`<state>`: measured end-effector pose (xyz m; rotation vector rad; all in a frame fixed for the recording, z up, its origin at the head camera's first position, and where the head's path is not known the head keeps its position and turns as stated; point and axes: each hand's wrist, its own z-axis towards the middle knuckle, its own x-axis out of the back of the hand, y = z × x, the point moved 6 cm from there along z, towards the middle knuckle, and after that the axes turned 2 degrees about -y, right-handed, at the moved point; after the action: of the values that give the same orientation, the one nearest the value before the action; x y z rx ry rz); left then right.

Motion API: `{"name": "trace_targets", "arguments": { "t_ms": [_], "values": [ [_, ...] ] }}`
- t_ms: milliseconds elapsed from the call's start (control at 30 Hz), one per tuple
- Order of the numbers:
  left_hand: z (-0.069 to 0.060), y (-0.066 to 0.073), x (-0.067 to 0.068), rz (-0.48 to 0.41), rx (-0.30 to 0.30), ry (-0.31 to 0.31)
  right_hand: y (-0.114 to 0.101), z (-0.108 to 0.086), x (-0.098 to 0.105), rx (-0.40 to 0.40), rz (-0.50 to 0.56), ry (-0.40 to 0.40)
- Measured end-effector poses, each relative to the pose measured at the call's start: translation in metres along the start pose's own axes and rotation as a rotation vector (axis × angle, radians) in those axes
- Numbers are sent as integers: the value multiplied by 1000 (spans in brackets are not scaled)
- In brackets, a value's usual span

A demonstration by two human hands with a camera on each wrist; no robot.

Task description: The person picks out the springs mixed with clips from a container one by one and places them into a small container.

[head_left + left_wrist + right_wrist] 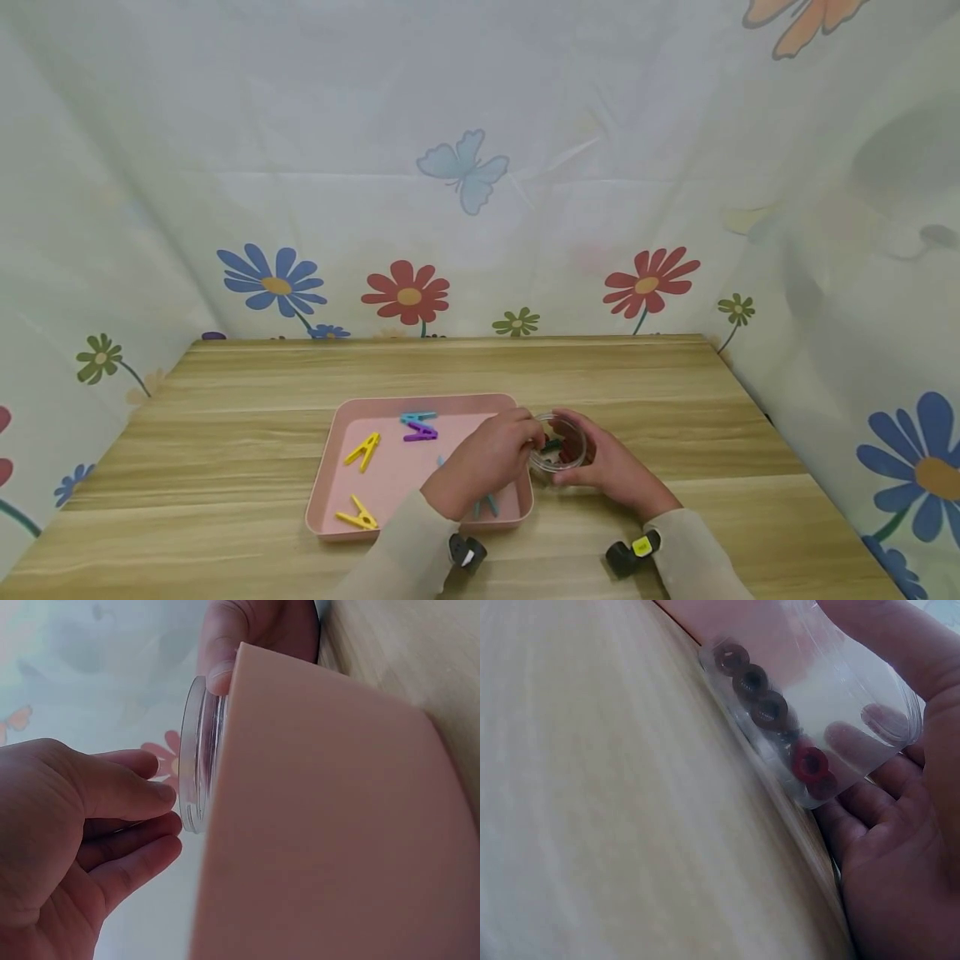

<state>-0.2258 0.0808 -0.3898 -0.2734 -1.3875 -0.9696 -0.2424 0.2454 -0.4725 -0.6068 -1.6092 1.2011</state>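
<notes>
A clear plastic jar (558,443) stands on the table beside the tray's right edge. My right hand (611,467) grips it from the right, thumb and fingers round its wall. Through the wall, the right wrist view shows brown and red ring-shaped pieces (769,710) at the bottom; the head view shows pale and dark green pieces inside. My left hand (491,458) reaches over the tray to the jar's left rim (193,757). In the left wrist view its fingertips are bent loosely by the rim, and I see nothing between them.
A pink tray (405,492) lies left of the jar on the wooden table (225,467). In it are yellow clothespins (363,451), a purple clothespin (421,432) and blue ones (417,416), some partly hidden under my left arm. A flower-patterned curtain (465,242) surrounds the table.
</notes>
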Motion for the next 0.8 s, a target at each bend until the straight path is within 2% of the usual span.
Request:
{"name": "trace_targets", "arguments": {
  "t_ms": [167,400,600,800],
  "values": [
    [0,-1,1,-10,10,-4,-1,0,0,12,-4,-5],
    [-1,-2,4,-6,10,9,2,1,1,-14,-15,8],
    [-2,-3,6,35,1,35,2,1,0,22,4,-5],
    [-3,-6,10,37,26,46,1,1,0,49,18,-9]
  ]
}}
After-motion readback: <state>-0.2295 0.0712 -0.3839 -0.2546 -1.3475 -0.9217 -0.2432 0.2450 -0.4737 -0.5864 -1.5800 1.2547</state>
